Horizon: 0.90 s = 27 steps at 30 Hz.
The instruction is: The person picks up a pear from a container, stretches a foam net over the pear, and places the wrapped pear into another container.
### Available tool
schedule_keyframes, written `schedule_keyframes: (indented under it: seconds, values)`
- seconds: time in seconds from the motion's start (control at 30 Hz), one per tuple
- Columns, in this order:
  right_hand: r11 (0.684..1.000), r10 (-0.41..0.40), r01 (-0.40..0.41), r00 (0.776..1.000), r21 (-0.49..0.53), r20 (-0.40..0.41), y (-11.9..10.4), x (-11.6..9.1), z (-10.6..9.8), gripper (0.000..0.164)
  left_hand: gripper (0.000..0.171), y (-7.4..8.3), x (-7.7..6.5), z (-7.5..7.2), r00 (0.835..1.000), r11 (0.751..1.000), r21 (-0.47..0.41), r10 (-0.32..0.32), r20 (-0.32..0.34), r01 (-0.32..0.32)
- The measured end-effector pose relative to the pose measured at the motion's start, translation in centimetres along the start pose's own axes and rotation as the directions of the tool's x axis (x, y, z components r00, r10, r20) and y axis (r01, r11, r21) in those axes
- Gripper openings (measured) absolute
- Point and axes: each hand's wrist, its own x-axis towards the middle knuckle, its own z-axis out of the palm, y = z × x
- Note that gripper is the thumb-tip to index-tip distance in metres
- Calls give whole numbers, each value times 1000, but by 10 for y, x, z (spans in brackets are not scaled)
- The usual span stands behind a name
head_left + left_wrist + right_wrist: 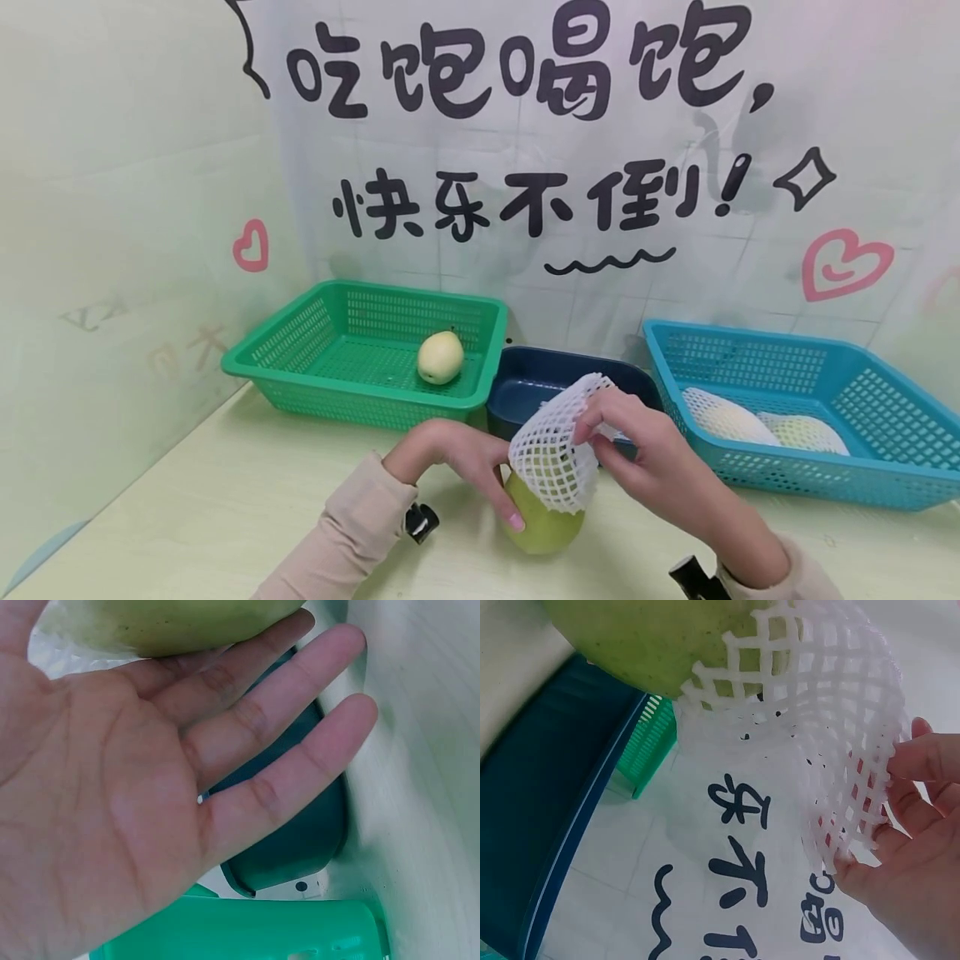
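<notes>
A smooth green fruit (542, 521) with tiny dark specks stands on the table, its upper part inside a white foam net sleeve (553, 450). My left hand (474, 467) holds the fruit's left side, thumb in front and forefinger behind. In the left wrist view, the other fingers (259, 791) stretch out past the fruit (172, 622). With fingertips and thumb, my right hand (651, 446) pinches the top of the sleeve. The right wrist view shows the net (832, 697) drawn out loosely beyond the fruit (652, 645), its open-mesh edge lying over the skin.
Behind the hands stands a dark blue tub (525, 392). At the back left, a green basket (300, 367) holds a pale yellow pear (440, 357). To the right, a blue basket (795, 475) contains two net-wrapped fruits (802, 433). A printed sheet (480, 142) covers the wall.
</notes>
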Motion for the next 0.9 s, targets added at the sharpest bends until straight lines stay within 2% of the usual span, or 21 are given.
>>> schedule_keyframes:
  seconds: [0.27,0.4,0.6,0.9]
  values:
    - [992,-93,95,995,-87,27,2,0,6,41,54,-1,1,0,999,1000,-2,19,33,-19]
    - [985,-58,62,998,-158,30,1,0,0,43,57,-1,1,-1,1000,1000,9,-7,22,7]
    - [973,5,0,1000,-231,21,0,2,-13,44,60,3,-5,-2,997,994,79,-78,-24,80]
    - [953,3,9,999,-304,38,6,0,-21,43,57,4,-5,-3,987,980,117,-153,-53,158]
